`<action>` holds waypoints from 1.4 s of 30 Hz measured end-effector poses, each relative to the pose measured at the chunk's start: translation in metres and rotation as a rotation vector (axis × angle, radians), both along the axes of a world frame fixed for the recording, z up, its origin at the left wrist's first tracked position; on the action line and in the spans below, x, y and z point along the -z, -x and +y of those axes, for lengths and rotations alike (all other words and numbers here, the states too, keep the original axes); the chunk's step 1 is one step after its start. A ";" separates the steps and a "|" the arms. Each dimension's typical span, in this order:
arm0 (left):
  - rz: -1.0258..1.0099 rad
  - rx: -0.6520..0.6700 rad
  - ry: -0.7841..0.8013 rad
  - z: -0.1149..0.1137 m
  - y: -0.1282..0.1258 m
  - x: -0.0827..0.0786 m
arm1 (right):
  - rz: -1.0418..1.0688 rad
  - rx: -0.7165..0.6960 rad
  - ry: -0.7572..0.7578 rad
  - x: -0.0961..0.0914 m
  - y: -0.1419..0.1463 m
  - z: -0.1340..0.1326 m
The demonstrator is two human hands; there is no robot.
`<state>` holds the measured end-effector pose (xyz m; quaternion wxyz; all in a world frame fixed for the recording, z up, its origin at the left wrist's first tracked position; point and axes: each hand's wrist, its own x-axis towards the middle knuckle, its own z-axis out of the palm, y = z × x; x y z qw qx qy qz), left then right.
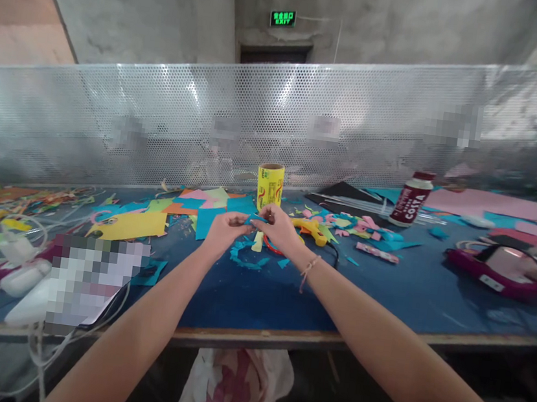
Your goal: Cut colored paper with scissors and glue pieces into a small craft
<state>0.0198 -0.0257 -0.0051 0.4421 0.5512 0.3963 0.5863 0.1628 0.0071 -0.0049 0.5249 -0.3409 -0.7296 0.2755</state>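
Above the middle of the blue tabletop, my left hand [227,228] and my right hand [279,227] meet, fingertips pinched together on a small piece of blue paper [252,219]. Much of that piece is hidden by the fingers. Just below them on the table lies a curved band of blue paper pieces [247,264]. A pale yellow strip [257,241] shows under the fingertips. Beside my right hand rests a yellow glue gun [314,231], with a red curved line near it. Directly behind the hands stands a yellow cardboard roll [270,187].
Coloured paper sheets [131,226] and scraps spread to the left, near a white device with cables [28,305]. On the right are a maroon COSTA bottle [411,199], clear sticks [351,204] and a purple object [494,274]. A perforated metal screen [175,124] runs along the back.
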 end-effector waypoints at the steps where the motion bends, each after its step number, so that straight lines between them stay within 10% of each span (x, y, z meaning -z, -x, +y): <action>1: -0.010 -0.008 0.006 0.000 0.000 0.000 | 0.009 -0.008 0.001 0.000 0.000 0.000; 42: -0.107 -0.026 0.055 0.002 0.001 0.001 | 0.155 -0.123 0.118 -0.002 0.002 -0.001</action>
